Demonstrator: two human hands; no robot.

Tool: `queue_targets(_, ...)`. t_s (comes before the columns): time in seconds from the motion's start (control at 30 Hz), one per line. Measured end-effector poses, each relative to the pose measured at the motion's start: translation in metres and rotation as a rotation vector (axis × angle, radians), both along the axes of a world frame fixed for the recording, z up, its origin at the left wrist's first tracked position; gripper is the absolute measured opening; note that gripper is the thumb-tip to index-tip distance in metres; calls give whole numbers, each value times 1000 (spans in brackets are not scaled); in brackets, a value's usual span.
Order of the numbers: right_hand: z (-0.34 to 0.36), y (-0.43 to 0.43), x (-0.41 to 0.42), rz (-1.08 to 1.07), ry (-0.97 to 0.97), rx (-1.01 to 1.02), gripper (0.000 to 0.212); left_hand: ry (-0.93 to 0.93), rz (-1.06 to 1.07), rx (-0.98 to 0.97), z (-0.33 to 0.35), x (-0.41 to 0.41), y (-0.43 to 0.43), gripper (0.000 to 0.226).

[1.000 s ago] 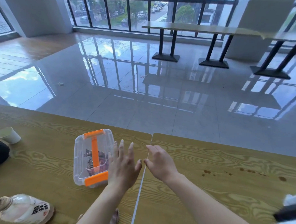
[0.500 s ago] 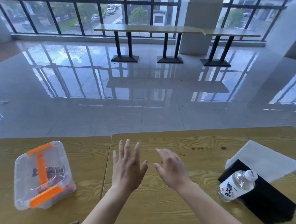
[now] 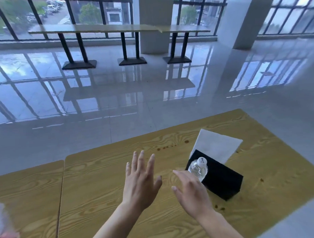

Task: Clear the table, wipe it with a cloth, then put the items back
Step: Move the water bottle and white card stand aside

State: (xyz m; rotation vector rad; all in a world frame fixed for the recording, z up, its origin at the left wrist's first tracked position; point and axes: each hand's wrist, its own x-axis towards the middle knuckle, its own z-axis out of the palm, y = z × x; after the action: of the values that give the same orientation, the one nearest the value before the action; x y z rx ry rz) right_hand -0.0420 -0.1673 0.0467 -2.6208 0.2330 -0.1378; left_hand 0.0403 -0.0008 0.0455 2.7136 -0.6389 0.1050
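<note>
Both my hands hover over the wooden table (image 3: 101, 188), fingers spread and holding nothing. My left hand (image 3: 140, 181) is over the middle of the tabletop. My right hand (image 3: 192, 192) is just left of a clear water bottle (image 3: 199, 168) with a white cap, partly covering its lower half. The bottle leans against a black box (image 3: 224, 180). A white folded cloth or paper (image 3: 217, 145) lies behind the box. Brown spots (image 3: 167, 147) mark the table near its far edge.
The corner of the clear storage box with an orange clip (image 3: 3, 229) shows at the bottom left edge. A seam (image 3: 61, 193) splits the table into two tops. Glossy floor lies beyond the far edge, with long tables (image 3: 121, 29) by the windows.
The view has swung right: the storage box slid almost out of frame on the left and the bottle, black box and white sheet came toward the centre. My right hand has neared the bottle.
</note>
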Motion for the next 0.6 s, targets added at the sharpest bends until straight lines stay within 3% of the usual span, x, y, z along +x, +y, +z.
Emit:
queue_targets(0.33,-8,-85,-45,-267,-41,16,32,186,-238,-152,6,-21,-103,74)
queue_targets(0.6,16,-170,-5,-374,-200,-110,34,334,-133,-312,6,-24,-151,74)
